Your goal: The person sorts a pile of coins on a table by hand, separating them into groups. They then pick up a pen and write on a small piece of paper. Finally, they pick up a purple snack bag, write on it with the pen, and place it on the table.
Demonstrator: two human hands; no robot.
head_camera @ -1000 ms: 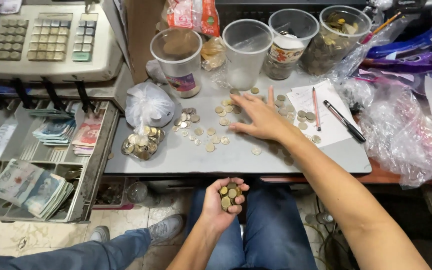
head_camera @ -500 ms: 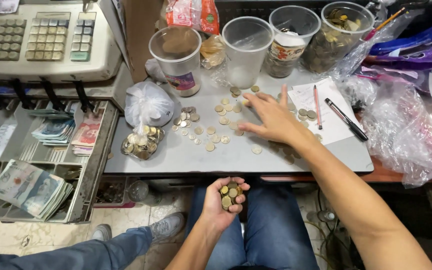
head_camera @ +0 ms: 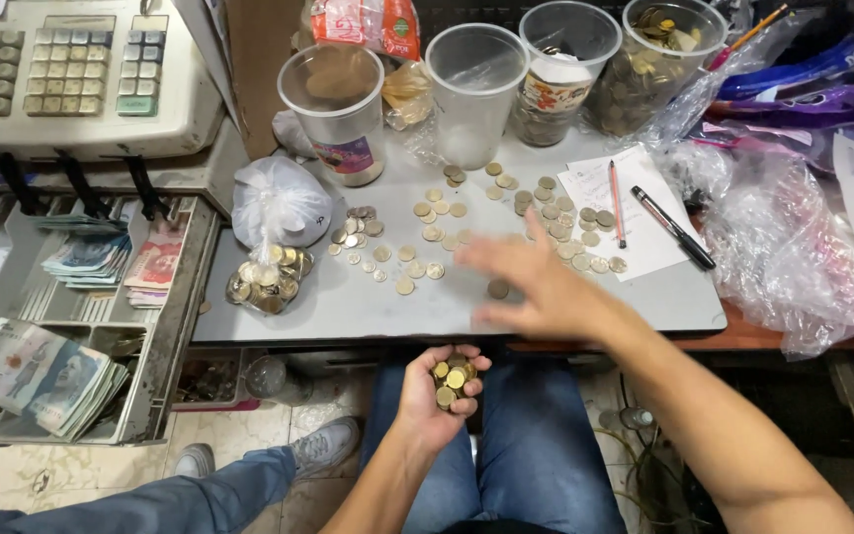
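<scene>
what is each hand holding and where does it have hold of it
The left hand cups a heap of coins in its palm. The right hand, blurred over the table, shows nothing held.

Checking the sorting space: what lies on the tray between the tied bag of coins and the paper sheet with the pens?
Head view: loose coins lie scattered between the bag and the paper; the blurred right hand hovers there.

I see a knotted clear plastic bag of coins point(head_camera: 271, 265) at the grey tabletop's left edge. Behind it, a clear plastic cup point(head_camera: 336, 111) carries a purple and red label point(head_camera: 346, 155). A second labelled cup point(head_camera: 557, 61) stands further right, its white label point(head_camera: 553, 91) printed orange. A red and orange snack packet point(head_camera: 368, 22) lies at the back. Crumpled clear bags point(head_camera: 793, 259) pile up on the right.
</scene>
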